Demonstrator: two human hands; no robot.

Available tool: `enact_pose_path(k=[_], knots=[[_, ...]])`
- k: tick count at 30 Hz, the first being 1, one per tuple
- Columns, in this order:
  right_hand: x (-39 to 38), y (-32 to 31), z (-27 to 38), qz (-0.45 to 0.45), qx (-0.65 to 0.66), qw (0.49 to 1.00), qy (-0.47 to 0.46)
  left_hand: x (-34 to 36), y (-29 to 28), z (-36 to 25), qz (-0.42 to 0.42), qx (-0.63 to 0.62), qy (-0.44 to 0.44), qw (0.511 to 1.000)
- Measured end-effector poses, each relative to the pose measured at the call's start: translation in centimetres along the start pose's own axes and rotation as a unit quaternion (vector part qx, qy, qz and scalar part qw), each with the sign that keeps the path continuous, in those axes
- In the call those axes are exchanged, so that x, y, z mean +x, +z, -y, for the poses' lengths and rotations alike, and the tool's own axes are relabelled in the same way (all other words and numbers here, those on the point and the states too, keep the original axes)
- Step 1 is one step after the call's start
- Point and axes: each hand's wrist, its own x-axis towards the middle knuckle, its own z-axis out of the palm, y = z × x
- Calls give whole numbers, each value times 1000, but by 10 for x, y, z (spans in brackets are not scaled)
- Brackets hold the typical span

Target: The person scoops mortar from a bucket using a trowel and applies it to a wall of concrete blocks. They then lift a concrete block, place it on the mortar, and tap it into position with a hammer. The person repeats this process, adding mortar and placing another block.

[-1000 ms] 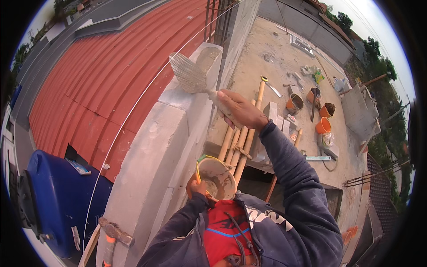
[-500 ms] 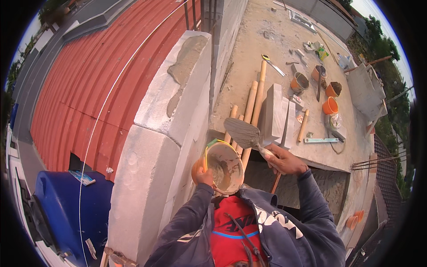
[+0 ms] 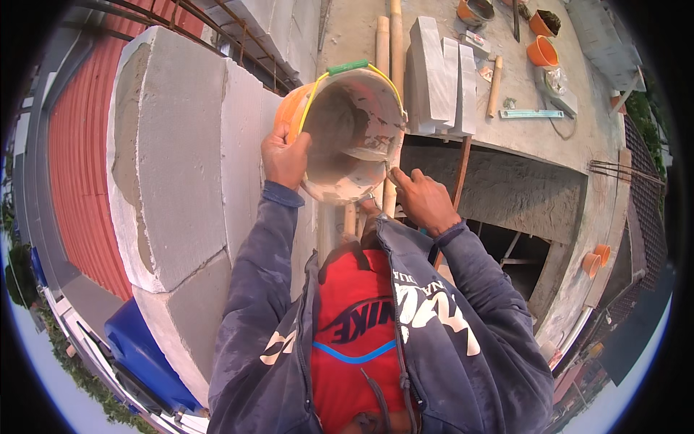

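My left hand [image 3: 287, 155] grips the near left rim of an orange bucket [image 3: 287, 106], with the thumb at the edge of its mouth. The bucket is tilted so its mortar-smeared inside shows. Its yellow handle, with a green grip, stands across the far rim. My right hand [image 3: 426, 199] is closed around a trowel at the bucket's right side. The trowel's blade [image 3: 367, 153] reaches into the bucket; its handle is mostly covered by my fingers. On the left, next to the bucket, stands a wall of pale blocks [image 3: 181, 108] with grey mortar [image 3: 129, 134] on its top.
Bamboo poles [image 3: 382, 54] and upright blocks [image 3: 428, 76] lie beyond the bucket. A spirit level [image 3: 531, 113] and an orange pail [image 3: 542, 50] rest on the slab. An opening [image 3: 499, 181] drops away at right. A blue tank [image 3: 148, 354] stands below the wall.
The trowel has moved from above the bucket's right side down into it. The bucket is higher in view and tipped, and my view has shifted, bringing the wall's side face into sight.
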Motion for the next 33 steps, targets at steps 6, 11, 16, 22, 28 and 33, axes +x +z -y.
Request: enact_pose_path(k=[6,11,16,22,28,33], knots=[[69,-5,-2,-84,-15,996,-16,38,19,-50,5,61,88,994],[68,-12,10,-8,76,995,-65,46,36,-62,8,40,142,989],[59,14,33,30,264,961,-75,47,43,-41,-4,74,153,985],[45,-21,46,278,650,698,116,34,36,-27,-37,77,105,991],[30,-33,19,328,809,475,107,24,-5,-22,-145,-251,-53,956],[25,-107,28,279,767,576,44,3,-21,57,-240,-277,-66,928]])
